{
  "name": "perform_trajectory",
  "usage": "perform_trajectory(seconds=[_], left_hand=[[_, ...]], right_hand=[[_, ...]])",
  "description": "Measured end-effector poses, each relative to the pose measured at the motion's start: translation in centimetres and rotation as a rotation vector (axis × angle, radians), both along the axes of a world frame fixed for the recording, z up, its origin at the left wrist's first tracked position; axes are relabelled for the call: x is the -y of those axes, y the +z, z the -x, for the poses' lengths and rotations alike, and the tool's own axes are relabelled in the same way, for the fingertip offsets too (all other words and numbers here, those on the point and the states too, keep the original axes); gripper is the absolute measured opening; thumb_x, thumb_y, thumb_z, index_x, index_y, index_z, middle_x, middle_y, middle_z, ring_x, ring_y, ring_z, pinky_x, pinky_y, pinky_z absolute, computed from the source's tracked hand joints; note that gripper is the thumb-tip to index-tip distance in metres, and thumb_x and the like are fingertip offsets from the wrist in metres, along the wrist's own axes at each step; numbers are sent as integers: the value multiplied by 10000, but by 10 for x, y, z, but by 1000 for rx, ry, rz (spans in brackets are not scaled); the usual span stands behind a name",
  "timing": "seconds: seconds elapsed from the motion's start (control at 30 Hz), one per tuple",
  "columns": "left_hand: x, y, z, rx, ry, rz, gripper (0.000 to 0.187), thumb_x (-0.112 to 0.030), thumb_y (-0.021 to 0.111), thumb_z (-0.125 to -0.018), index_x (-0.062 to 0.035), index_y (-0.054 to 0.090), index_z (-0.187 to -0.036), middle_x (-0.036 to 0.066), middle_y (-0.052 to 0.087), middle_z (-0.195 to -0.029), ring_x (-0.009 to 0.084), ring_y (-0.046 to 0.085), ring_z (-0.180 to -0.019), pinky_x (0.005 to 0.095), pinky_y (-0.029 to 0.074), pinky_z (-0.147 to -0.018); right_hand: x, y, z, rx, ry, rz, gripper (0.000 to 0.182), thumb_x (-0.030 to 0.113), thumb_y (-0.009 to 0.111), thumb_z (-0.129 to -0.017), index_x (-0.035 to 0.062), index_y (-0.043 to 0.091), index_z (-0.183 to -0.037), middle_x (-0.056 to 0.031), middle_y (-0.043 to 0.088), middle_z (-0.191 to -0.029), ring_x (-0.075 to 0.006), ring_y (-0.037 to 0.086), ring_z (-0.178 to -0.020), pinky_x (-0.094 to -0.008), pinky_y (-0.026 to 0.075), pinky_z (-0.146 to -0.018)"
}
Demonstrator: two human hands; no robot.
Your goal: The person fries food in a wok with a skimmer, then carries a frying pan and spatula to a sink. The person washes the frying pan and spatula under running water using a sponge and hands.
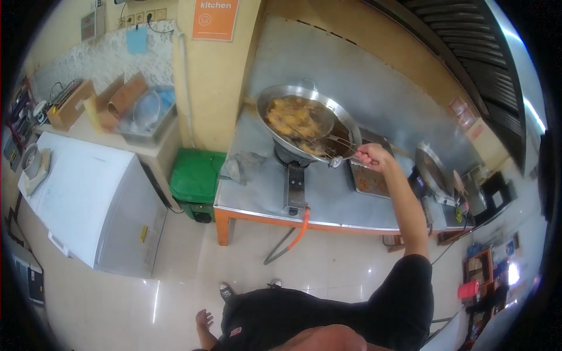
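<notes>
Head view: right hand (375,157) grips skimmer handle (342,141) (left hand (204,318) half-curled).

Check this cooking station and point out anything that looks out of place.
A crumpled grey cloth lies on the metal counter, beside the burner under the wok; so near, it seems misplaced.

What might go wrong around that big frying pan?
The bare right hand holds a strainer close to the rim of the pan, so spitting oil might burn it. The grey cloth lying near the burner could scorch if it slid closer. The orange hose hangs over the front edge of the table, where it might get snagged.
</notes>
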State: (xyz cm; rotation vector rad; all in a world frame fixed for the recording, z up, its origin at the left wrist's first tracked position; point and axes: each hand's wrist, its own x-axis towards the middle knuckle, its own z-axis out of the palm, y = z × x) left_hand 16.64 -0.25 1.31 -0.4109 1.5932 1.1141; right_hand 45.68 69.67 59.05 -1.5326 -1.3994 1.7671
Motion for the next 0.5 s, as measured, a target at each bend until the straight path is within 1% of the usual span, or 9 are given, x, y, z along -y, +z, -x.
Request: perform_trajectory(seconds=[0.07,0.1,0.2,0.3,0.4,0.5], left_hand=[[5,-2,12,-29,27,17,379,-286,464,-956,-124,461,-1299,122,607,-1094,280,602,-894,476,486,-736],[10,-2,17,-44,51,-20,376,-279,447,-963,-120,455,-1304,122,607,-1088,272,599,-883,466,481,-722],[18,5,34,-37,27,-1,390,-288,459,-953,-124,452,-1307,120,606,-1078,265,597,-869,453,477,-703],[27,8,49,-38,-8,31,415,-306,486,-937,-125,452,-1308,118,605,-1069,260,599,-860,442,475,-690],[35,-4,71,-1,-69,30,427,-317,508,-920,-122,461,-1297,114,606,-1054,252,599,-843,434,474,-676],[39,-4,83,-39,-89,5,423,-316,505,-921,-111,468,-1289,111,609,-1045,248,600,-833,433,474,-669]], right_hand=[[5,9,-10,103,68,-84,134,80,396,-963,22,467,-866,-32,498,-644,-49,381,-417,-186,249,-322],[6,11,-13,151,99,-123,133,88,389,-965,38,466,-868,-29,501,-638,-52,382,-408,-191,246,-319],[9,9,-11,361,69,-302,126,115,407,-951,87,467,-844,-22,506,-618,-66,385,-375,-218,250,-308],[-1,3,-5,637,174,-483,70,117,447,-925,80,476,-873,-32,511,-641,-116,465,-442,-277,305,-329],[-8,-20,-6,778,181,-763,90,135,459,-914,54,484,-946,-97,576,-711,-253,573,-580,-375,428,-460],[-6,-37,-11,946,267,-1141,146,149,440,-932,31,482,-1007,-208,631,-861,-409,612,-799,-478,470,-665]])
